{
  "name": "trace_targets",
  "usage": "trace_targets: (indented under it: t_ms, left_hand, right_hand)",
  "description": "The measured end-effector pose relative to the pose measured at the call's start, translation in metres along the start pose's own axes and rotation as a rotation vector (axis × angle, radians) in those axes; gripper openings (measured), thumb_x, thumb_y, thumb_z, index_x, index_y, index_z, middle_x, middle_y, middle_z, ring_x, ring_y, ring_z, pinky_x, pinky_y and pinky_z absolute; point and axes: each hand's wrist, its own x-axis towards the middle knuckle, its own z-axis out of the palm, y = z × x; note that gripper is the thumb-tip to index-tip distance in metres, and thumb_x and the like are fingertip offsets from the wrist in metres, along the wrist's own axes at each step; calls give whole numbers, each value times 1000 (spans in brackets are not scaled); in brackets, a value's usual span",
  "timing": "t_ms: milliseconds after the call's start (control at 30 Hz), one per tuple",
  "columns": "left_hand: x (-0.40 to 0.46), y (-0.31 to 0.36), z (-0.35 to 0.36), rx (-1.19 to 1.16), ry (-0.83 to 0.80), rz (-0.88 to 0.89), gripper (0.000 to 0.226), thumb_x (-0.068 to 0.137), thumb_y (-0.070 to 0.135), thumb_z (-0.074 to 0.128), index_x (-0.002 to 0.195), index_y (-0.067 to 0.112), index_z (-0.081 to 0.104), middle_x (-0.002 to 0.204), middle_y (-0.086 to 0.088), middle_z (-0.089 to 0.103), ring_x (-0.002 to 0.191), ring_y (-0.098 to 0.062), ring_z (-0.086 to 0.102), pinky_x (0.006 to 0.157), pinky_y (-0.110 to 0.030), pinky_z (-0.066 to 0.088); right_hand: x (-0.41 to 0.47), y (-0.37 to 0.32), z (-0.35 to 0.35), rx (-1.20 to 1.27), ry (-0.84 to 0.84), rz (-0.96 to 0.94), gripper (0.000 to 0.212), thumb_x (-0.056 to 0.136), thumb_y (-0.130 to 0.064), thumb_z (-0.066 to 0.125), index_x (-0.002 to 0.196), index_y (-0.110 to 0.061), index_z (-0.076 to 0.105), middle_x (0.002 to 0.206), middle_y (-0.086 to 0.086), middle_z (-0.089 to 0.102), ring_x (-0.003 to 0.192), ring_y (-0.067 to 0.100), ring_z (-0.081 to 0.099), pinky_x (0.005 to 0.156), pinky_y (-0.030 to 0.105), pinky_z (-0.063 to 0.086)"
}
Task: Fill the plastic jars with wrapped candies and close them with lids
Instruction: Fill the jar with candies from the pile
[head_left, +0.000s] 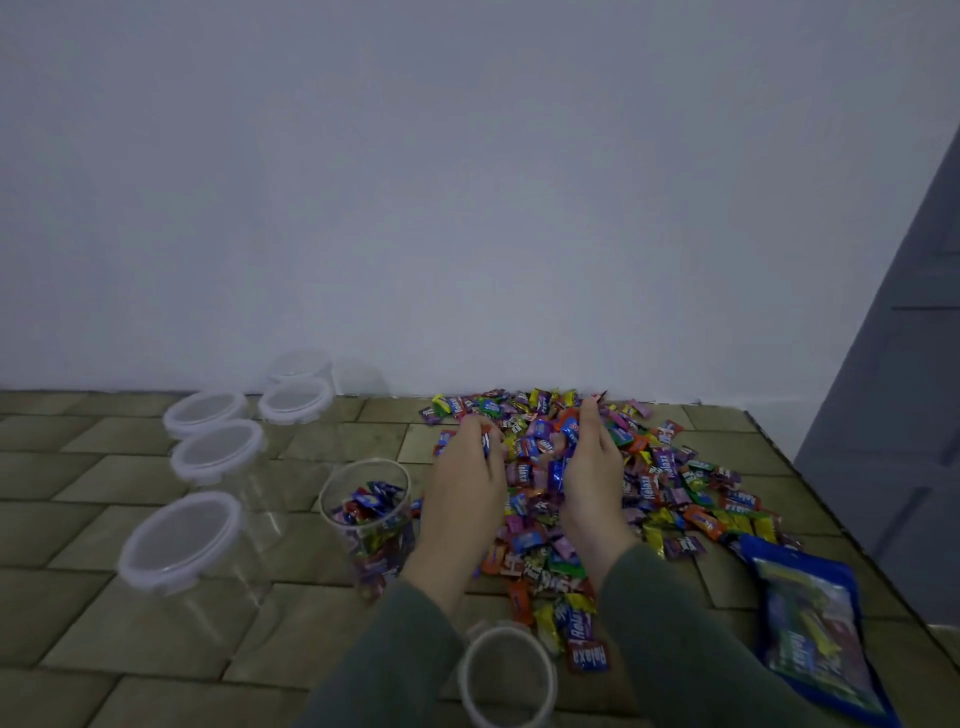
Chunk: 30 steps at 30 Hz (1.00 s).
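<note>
Five lidded jars are standing at left (one behind is faint), one open jar is sitting part-filled, and a loose lid is lying nearest. Both cupped hands, left hand and right hand, are gathering candies from the heap between them.

Bench: covering with olive-tan brick/tile pattern, dark joint lines, runs right up to the back wall. Wall: plain, pale grey-white, fills the upper half of the view. Far right: grey panelled door or cabinet face, leaning in the wide-angle view, just past the bench's right edge. Blue bag lies flat near the bench's right front corner, colourful print, "Relaxa" lettering readable, one end cut off by the bottom of the view.
</note>
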Motion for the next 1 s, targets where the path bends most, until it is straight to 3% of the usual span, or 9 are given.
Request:
trace_targets:
  t_ms: [33, 67, 133, 200, 400, 567, 633, 800, 1000]
  left_hand:
    - [2, -2, -7, -19, 13, 8, 19, 104, 29, 34, 100, 17, 48, 78, 1, 54, 69, -17, 52, 58, -35, 40]
    - [4, -4, -15, -33, 25, 9, 20, 104, 31, 33, 99, 17, 47, 77, 0, 54, 69, -18, 53, 59, -38, 42]
    - [8, -13, -28, -72, 50, 5, 20, 104, 32, 33, 98, 19, 47, 77, 1, 54, 69, -16, 52, 59, -35, 37]
    - [11, -24, -39, -115, 69, -7, 19, 104, 32, 34, 97, 20, 46, 79, 3, 54, 72, -13, 52, 60, -33, 36]
    - [16, -63, -61, -229, 139, -88, 17, 103, 33, 36, 96, 21, 48, 79, 5, 53, 71, -11, 51, 59, -24, 36]
    - [20, -93, -78, -299, 130, -164, 20, 103, 33, 37, 96, 19, 50, 83, -6, 56, 73, -16, 52, 68, -34, 43]
    - [23, -103, -80, -300, 113, -156, 19, 103, 33, 38, 96, 20, 51, 84, -2, 57, 77, -14, 53, 71, -33, 42]
    - [19, -112, -85, -401, 61, -127, 15, 102, 29, 43, 95, 22, 53, 82, 9, 57, 70, 6, 51, 64, -11, 40]
    - [10, -121, -83, -633, 14, -166, 4, 96, 20, 57, 97, 20, 61, 85, 16, 68, 83, -3, 65, 70, -15, 51]
  right_hand:
    - [-4, -2, 8, 41, -11, 34, 45, 91, -59, 46, 99, -18, 64, 80, 9, 62, 71, 23, 62, 71, 39, 53]
    - [-3, 2, 14, 88, -22, 61, 42, 91, -59, 47, 86, -19, 60, 68, 1, 56, 57, 16, 53, 56, 32, 46]
    - [-9, 2, 29, 167, -53, 131, 39, 96, -51, 46, 78, -18, 55, 58, -4, 48, 46, 13, 44, 43, 27, 36]
    - [-18, 0, 44, 240, -88, 183, 33, 98, -48, 46, 84, -19, 56, 55, -5, 47, 43, 12, 44, 37, 24, 36]
    - [-26, 14, 88, 282, -132, 245, 38, 97, -51, 46, 79, -18, 49, 57, -5, 44, 42, 12, 40, 41, 26, 31]
    - [-32, 24, 124, 320, -117, 204, 33, 98, -47, 46, 82, -19, 53, 54, -6, 47, 46, 13, 41, 42, 24, 31]
    - [-36, 30, 135, 311, -100, 178, 32, 98, -46, 46, 84, -18, 54, 55, -6, 49, 49, 14, 42, 41, 24, 34]
    - [-47, 49, 148, 293, -73, 56, 34, 99, -44, 46, 84, -15, 58, 57, -4, 52, 51, 11, 46, 50, 25, 41]
    - [-48, 56, 151, 327, -44, -16, 31, 98, -42, 47, 82, -17, 56, 60, -2, 51, 53, 11, 48, 51, 24, 44]
